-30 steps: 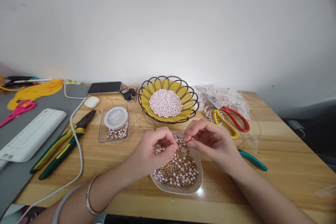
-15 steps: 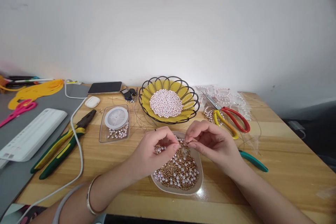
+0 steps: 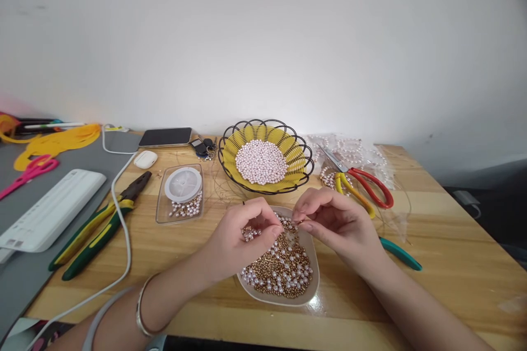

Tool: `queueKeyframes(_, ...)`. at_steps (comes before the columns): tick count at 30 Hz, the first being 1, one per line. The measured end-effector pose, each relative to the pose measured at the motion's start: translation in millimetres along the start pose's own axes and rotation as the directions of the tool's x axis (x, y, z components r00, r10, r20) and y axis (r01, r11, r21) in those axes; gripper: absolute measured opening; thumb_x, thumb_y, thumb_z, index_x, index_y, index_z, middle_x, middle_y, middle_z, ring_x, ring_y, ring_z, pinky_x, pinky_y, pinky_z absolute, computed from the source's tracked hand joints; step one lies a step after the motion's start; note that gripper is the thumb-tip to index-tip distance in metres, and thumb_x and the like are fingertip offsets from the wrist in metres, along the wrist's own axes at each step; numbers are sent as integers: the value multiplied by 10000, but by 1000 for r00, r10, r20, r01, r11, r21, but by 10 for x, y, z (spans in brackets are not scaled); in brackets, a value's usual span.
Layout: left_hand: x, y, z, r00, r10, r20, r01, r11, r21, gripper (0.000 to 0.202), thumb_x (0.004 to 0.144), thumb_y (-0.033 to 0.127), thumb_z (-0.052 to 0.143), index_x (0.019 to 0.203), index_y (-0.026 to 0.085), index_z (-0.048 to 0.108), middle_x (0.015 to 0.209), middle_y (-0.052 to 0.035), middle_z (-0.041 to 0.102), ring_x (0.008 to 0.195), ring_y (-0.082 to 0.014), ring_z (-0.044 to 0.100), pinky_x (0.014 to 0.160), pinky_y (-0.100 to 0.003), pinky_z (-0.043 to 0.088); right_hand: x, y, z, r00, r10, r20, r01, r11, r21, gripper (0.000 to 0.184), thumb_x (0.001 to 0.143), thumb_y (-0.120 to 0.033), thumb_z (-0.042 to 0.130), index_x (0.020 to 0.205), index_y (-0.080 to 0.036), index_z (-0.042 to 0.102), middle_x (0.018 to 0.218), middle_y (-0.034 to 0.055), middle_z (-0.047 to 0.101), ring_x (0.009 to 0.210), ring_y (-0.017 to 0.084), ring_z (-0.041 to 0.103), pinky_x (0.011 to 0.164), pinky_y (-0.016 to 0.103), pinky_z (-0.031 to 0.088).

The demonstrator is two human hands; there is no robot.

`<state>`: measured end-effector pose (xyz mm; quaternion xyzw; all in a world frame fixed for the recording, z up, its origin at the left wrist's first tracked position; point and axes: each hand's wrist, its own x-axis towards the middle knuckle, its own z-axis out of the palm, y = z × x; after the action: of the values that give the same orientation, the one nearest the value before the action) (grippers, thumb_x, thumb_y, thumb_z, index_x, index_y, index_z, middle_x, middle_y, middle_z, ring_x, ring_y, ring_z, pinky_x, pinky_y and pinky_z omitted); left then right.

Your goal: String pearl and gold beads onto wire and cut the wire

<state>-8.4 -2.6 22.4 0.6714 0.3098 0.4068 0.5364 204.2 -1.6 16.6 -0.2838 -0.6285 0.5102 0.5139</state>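
My left hand is closed, thumb and forefinger pinched over the left side of a pale dish. Whatever sits between those fingertips is too small to name. Pearly beads show through the loop of these fingers; I cannot tell if they hang from the hand or lie beyond it. Facing it, my right hand is also closed, pinching something tiny and thin at the dish's upper right. A small gap separates the two pinches. Gold and pearl beads fill the dish below.
Behind the dish stands a yellow basket of pearly beads. Scissors and bagged bead strands lie right, near a teal handle. Leftward are a clear box with a spool, pliers, a white cable and a phone.
My right hand's fingertips have shifted slightly to the right, widening the gap between the hands a little. The left hand keeps its pinch in nearly the same place.
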Motion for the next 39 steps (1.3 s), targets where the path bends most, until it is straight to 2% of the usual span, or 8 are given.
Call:
queueKeyframes(6,-4,-7,-2,1000,1,4,-1,1000,-7,128,922,189,607,797,159,606,727,10,568,658,-116,536,623,-222,440,2,-26,1,996,-81,-22,79,994,-72,102,924,-169,742,989,-247,726,855,13,693,824,143,655,756,227,574)
queueKeyframes(14,-9,0,-5,1000,-5,6,5,1000,-5,124,914,192,605,793,161,604,724,9,566,655,-119,530,618,-228,432,-27,-43,-16,988,-154,20,154,960,-234,286,905,-31,678,1073,-262,685,909,11,688,859,159,657,782,268,573)
queueKeyframes(18,-7,-7,-2,1000,-10,9,10,1000,16,127,877,152,603,754,171,574,698,19,556,647,-117,521,613,-229,412,-58,-58,-14,980,-193,50,197,910,-366,333,897,-14,676,1114,-266,656,945,14,695,861,165,675,787,285,576)
queueKeyframes(24,-16,-10,6,1000,-25,8,25,999,28,143,822,125,584,708,184,520,660,33,526,611,-111,489,584,-230,379,-65,-79,-13,951,-258,169,308,824,-475,446,892,29,648,1226,-263,597,948,25,706,841,180,686,732,306,578)
queueKeyframes(29,-14,-3,9,999,-47,7,47,998,41,140,787,122,583,691,189,507,639,39,509,597,-110,472,575,-233,364,-50,-68,-1,928,-313,204,373,749,-547,423,902,8,650,1235,-247,597,920,35,713,795,182,693,680,301,575)
queueKeyframes(39,-7,-8,16,996,-85,21,84,995,46,142,795,131,600,692,186,519,628,38,518,591,-110,473,577,-233,373,-68,-92,-25,907,-274,320,418,681,-601,582,919,-17,642,1405,-308,511,919,51,678,798,220,652,660,351,562)
